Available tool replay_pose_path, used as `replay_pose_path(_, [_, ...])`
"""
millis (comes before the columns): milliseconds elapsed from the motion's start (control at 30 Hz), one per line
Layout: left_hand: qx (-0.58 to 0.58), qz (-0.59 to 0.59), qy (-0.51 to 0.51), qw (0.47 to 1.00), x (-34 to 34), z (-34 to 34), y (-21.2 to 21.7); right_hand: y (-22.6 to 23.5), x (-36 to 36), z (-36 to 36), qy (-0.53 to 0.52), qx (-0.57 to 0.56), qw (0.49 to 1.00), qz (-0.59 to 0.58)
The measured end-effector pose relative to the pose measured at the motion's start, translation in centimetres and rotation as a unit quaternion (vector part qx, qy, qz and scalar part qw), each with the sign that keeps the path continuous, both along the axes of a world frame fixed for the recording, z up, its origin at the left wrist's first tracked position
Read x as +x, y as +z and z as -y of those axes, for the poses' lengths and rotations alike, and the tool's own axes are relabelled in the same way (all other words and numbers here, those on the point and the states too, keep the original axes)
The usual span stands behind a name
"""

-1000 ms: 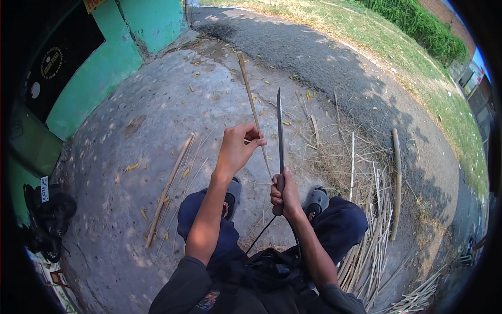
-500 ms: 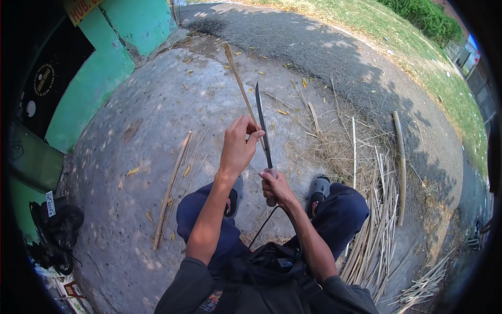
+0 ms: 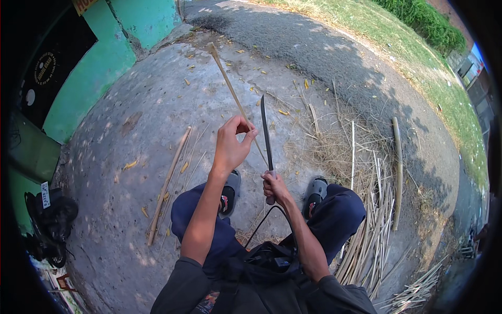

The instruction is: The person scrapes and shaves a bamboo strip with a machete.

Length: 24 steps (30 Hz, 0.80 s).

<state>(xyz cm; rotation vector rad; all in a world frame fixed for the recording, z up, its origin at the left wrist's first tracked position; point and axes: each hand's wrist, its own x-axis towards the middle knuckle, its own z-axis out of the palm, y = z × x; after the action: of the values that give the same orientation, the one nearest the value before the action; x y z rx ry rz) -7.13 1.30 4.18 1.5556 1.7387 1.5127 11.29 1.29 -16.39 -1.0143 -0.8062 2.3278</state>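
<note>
A thin bamboo strip [image 3: 228,82] is pinched between the thumb and fingers of my left hand [image 3: 235,140]. It slants up and to the left, and its lower end runs close to the base of a dark machete blade [image 3: 266,131]. My right hand [image 3: 275,187] is wrapped around the machete's handle, with the blade pointing up and away from me. Whether the strip touches the blade I cannot tell. Both hands are in front of my bent knees, above the concrete.
A heap of split bamboo strips [image 3: 370,235] lies right of my right leg, with shavings [image 3: 334,144] beyond it. One bamboo pole [image 3: 398,172] rests farther right, another stick [image 3: 170,183] to the left. A green wall [image 3: 86,97] stands at the far left.
My left hand has moved slightly left and down, and the bamboo strip leans farther left, away from the blade's tip. The machete has shifted slightly toward me, still in my right hand.
</note>
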Motion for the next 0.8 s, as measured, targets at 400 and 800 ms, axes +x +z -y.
replay_pose_path(400, [-0.076,0.309,-0.202,0.926,-0.5,-2.7,-5.2,-3.6,0.3,0.2,0.003,0.007,0.999,0.044])
replay_pose_path(800, [-0.042,0.293,-0.014,0.955,2.7,-4.1,-6.9,-2.7,-0.8,0.6,0.029,0.047,0.997,0.053])
